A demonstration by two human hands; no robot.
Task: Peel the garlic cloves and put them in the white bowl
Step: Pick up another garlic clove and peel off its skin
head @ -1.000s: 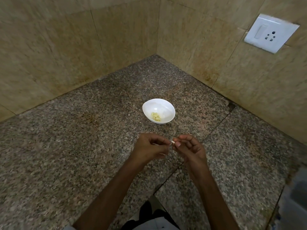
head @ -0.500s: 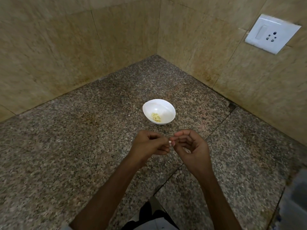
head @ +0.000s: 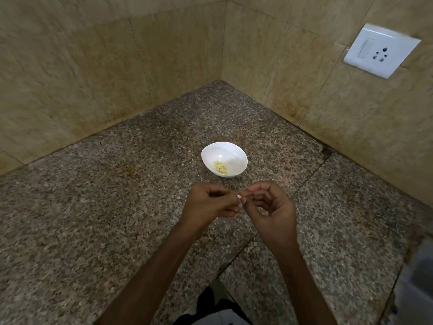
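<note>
Fingers [head: 230, 198] of the left hand [head: 210, 205] are curled in tight, pinching a small pale garlic clove [head: 239, 196] right at centre frame. Fingers of the right hand [head: 271, 207] come in from the other side, thumb and forefinger tips nipping at the exposed end of that same clove, the remaining fingers loosely curled behind. Only a sliver of white shows between the two hands, so how much skin is left on it I cannot tell.

Both hands hover above the speckled granite table [head: 93, 207], not resting on it. Just above them in the frame sits the white bowl [head: 241, 151], near the hands but apart from them, with a little heap of yellowish peeled cloves [head: 220, 167] lying at its bottom. A white wall socket [head: 382, 50] sits at the upper right, well out of play.

By my reading, this is the peeling step, mid-clove, and several are done, judging by that heap.

The next move calls for a steady left-hand hold while the right nails catch the papery skin and strip it away. It's a tiny, slippery target, so the pull wants to be light. Once bare, the clove needs a short carry upward in the frame and a drop over the bowl's rim.
</note>
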